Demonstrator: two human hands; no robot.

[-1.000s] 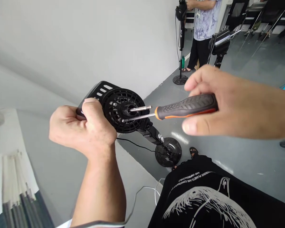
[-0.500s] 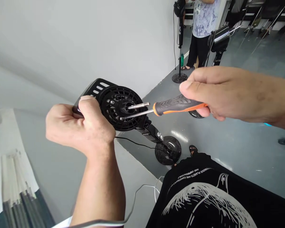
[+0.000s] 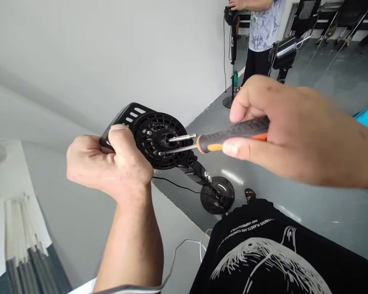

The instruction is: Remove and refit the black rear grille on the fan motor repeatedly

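A black fan motor housing (image 3: 135, 112) with a round slotted front plate stands tilted on a pole with a round dark base (image 3: 230, 194). From the plate's centre sticks a metal shaft (image 3: 184, 138). My left hand (image 3: 110, 163) is wrapped round the housing's left side, thumb on top. In my right hand (image 3: 282, 130) is a screwdriver (image 3: 214, 142) with a grey and orange handle, its fingers and thumb round the handle. The screwdriver's tip touches a screw low on the plate, just below the shaft.
Behind, a person in a patterned shirt (image 3: 262, 28) has a hand on another black fan stand (image 3: 233, 49). A further motor head (image 3: 285, 51) stands to their right. A black cable (image 3: 178, 185) hangs behind my left wrist; a white cable (image 3: 174, 253) runs below.
My right hand has turned on the screwdriver's handle, its thumb now lower and its fingers above. The housing and my left hand appear slightly further right. The other person's hand has come onto their stand.
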